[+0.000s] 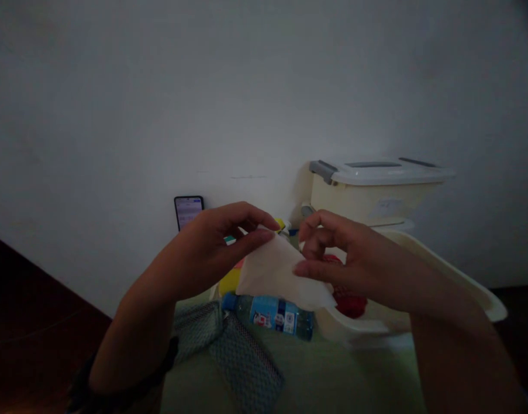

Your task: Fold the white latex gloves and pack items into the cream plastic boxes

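Head view: a dim room, with a pale wall (255,103) behind a green surface (324,379), where a phone (188,210) leans. Green runs between the patterned cloth (247,356) and the right forearm. The white basin (350,330) holds a red item (351,305); a lidded box (367,198) stands behind it. The left hand (212,247) pinches a corner of the white sheet (276,273), raised above the labelled bottle (272,315). At the sheet's right edge, the right hand (344,247) has curled fingers; I cannot tell whether they grip.

The left hand (221,244) partly hides a phone (188,210) (text illegible).
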{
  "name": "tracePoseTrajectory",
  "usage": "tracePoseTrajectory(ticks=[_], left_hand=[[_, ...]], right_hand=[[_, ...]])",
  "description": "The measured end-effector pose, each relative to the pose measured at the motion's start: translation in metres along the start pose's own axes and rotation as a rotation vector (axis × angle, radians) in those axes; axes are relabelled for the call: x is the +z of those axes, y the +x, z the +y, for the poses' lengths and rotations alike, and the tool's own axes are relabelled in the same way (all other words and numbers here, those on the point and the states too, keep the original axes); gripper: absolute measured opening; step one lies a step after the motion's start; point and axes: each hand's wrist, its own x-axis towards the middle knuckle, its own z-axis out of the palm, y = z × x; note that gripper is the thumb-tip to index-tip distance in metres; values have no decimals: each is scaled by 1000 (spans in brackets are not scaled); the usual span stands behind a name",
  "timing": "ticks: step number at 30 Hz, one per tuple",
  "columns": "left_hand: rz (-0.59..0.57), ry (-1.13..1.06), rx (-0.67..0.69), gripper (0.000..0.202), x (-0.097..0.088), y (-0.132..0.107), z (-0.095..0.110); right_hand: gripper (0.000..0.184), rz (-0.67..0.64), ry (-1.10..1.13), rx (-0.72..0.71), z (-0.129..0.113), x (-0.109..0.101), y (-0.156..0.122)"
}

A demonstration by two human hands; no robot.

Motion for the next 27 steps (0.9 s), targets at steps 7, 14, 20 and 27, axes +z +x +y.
tracePoseTrajectory(ticks=[7,14,20,27], left_hand=[[-21,24,69,12,5,3,-1],[-57,42,15,13,5,5,2],[-90,-77,-31,12,8,6,0],[6,-407,-104,17,14,7,-5]], right_hand=[[13,1,-222,-180,0,2,2],[18,-30,-194,-187,3,1,4],[18,-132,-219,-144,6,1,5],[16,-10,-120,-141,1,-3,3]])
